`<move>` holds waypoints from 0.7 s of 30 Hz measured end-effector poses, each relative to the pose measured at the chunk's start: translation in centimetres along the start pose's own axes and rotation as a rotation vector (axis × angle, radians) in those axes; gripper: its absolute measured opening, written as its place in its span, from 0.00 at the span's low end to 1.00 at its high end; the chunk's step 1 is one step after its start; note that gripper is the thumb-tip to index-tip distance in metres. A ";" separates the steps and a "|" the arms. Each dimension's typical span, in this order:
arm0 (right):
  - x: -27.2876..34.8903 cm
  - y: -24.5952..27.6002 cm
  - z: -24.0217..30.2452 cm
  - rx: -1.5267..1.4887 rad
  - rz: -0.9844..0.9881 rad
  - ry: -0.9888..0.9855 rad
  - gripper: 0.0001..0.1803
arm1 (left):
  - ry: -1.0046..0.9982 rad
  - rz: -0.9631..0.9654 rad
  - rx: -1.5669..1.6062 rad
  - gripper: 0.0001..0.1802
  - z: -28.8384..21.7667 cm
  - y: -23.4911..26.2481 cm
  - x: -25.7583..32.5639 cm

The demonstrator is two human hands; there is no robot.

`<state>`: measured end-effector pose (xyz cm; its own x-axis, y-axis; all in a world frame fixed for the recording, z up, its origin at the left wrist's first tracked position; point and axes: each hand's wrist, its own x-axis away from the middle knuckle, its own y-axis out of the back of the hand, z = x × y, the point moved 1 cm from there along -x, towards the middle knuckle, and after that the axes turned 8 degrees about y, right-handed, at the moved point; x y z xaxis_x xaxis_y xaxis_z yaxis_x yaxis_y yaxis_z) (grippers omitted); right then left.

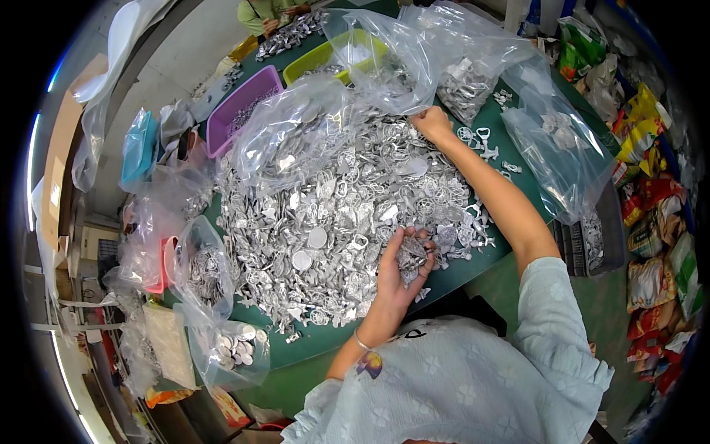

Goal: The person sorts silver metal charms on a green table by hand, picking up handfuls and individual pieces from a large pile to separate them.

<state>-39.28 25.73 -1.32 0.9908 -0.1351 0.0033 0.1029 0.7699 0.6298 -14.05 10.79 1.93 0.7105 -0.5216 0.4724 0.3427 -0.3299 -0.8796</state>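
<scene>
A broad heap of small silver-coloured metal pieces (333, 214), in many flat and openwork shapes, covers the green table (285, 348). My left hand (392, 270) is cupped at the near edge of the heap, its fingers curled round several metal pieces (412, 259). Farther off, at the heap's far right edge, my right hand (432, 124) is closed in a fist. It touches the lower edge of a clear plastic bag (403, 70); what its fingers hold, if anything, is hidden. Another clear bag (296, 122) lies over the far left of the heap.
Purple (214, 133) and yellow-green (296, 70) tubs stand behind the heap. A filled bag (467, 85) and a flatter bag (562, 148) lie at right. Left are a bag of round discs (237, 351) and a red container (164, 266). Another person (270, 15) works at the far end.
</scene>
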 end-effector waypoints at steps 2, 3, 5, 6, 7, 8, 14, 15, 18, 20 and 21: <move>-0.6 -0.1 0.2 0.037 -0.023 -0.056 0.16 | -0.002 -0.020 -0.015 0.10 0.3 -0.5 0.3; -1.0 -0.4 0.2 0.034 -0.041 -0.072 0.16 | -0.005 -0.031 -0.025 0.10 0.3 -0.6 0.5; -1.3 -0.5 -0.2 0.045 -0.054 -0.079 0.16 | 0.008 0.017 -0.008 0.10 0.4 -0.5 0.6; -1.2 -0.1 0.1 0.064 -0.042 -0.066 0.15 | 0.011 0.041 0.008 0.10 0.4 -0.3 0.7; -1.1 0.1 0.5 0.083 -0.031 -0.054 0.15 | 0.001 0.024 0.010 0.09 0.3 -0.2 0.7; -0.6 -0.1 0.9 0.158 -0.148 -0.051 0.11 | -0.008 0.007 0.012 0.09 0.2 -0.1 0.8; 4.3 4.1 0.0 -0.073 -0.142 0.282 0.08 | -0.043 0.030 0.088 0.11 -0.1 0.5 1.0; 6.5 4.9 0.3 -0.184 -0.046 0.294 0.08 | -0.050 0.006 0.106 0.12 0.1 0.4 1.2; 13.8 5.0 1.9 -0.622 0.364 0.265 0.08 | -0.089 0.128 0.127 0.15 0.4 -0.7 0.8; 17.8 4.7 3.5 -0.472 0.502 0.341 0.08 | -0.095 0.176 0.140 0.15 0.2 -0.2 0.1; 18.7 4.8 4.0 -0.280 0.513 0.459 0.08 | -0.102 0.147 0.155 0.14 0.2 -0.3 -0.2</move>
<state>-20.61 24.43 4.90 0.8508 0.5116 -0.1199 -0.4254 0.8046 0.4143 -14.17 11.11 2.09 0.8152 -0.4706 0.3375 0.3158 -0.1273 -0.9403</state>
